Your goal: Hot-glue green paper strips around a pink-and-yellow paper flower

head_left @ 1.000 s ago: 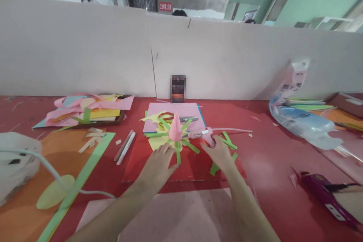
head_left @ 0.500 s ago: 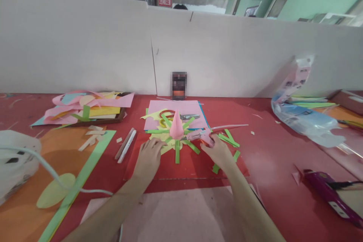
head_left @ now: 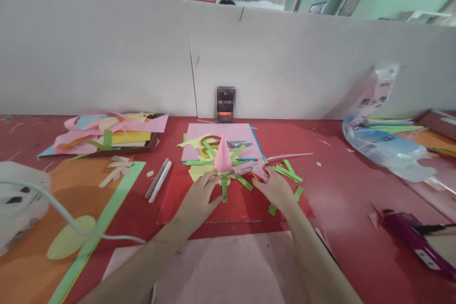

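Observation:
A pink paper cone (head_left: pixel 223 156) stands upright amid green paper strips (head_left: pixel 244 182) that spread outward over yellow paper (head_left: pixel 197 173). My right hand (head_left: pixel 273 185) is wrapped round a pink glue gun (head_left: pixel 249 167), whose nozzle points left at the cone's base. A clear glue stick sticks out behind it. My left hand (head_left: pixel 203 192) rests at the lower left of the cone, fingers apart, its thumb near the front green strip. Behind the cone lie scissors (head_left: pixel 239 144) with a red handle, on a pink sheet (head_left: pixel 199 130).
Paper scraps (head_left: pixel 131 137) fill a tray at the left. Two pens (head_left: pixel 159 180) lie left of my left hand. A white cable (head_left: pixel 67 218) crosses orange paper. On the right are a plastic bag (head_left: pixel 388 147) and a purple tool (head_left: pixel 416 240).
My left hand has moved right, toward the front green strip, with its thumb spread. My right hand keeps the glue gun at the cone's base. The view has shifted slightly.

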`<state>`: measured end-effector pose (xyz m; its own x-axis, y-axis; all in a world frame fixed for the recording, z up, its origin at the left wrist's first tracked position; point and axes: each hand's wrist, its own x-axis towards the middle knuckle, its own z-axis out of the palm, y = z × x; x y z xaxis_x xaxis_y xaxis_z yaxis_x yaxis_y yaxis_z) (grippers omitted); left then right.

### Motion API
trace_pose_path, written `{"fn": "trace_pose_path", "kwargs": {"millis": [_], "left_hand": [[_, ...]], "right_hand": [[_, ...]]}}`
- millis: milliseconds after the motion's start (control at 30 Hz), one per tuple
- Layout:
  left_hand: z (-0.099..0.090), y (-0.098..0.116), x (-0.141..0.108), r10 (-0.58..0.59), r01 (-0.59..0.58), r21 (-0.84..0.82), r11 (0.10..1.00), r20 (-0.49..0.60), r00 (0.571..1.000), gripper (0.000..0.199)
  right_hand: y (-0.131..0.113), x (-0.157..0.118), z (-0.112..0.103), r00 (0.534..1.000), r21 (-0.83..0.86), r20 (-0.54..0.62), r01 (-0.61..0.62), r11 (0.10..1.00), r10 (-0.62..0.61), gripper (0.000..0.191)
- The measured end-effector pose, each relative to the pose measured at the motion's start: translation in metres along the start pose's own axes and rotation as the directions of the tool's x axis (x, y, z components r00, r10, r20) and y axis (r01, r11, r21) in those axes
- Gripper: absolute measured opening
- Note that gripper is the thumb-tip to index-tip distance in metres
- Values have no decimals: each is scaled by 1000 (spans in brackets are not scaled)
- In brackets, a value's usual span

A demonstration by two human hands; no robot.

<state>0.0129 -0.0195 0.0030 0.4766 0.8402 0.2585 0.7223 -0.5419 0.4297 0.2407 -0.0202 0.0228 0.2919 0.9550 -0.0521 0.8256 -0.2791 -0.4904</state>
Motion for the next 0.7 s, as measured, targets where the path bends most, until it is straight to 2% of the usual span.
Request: {"fn": "trace_pose_path", "kwargs": {"millis": [167, 367, 700], "left_hand": [[-4, 11, -2, 74, -81, 92, 992, 78, 994, 38], [-2, 13, -3, 110, -122, 169, 978, 80, 991, 40], [2, 12, -3, 137, -141, 159, 977, 35, 990, 30]], "right_hand": [[2, 2, 1, 1000, 27, -16, -4, 1000, 4, 44], [1, 2, 1, 1000, 36, -8, -20, 999, 20, 43], [-1, 0, 1, 999, 14, -17, -32, 999, 32, 46]]}}
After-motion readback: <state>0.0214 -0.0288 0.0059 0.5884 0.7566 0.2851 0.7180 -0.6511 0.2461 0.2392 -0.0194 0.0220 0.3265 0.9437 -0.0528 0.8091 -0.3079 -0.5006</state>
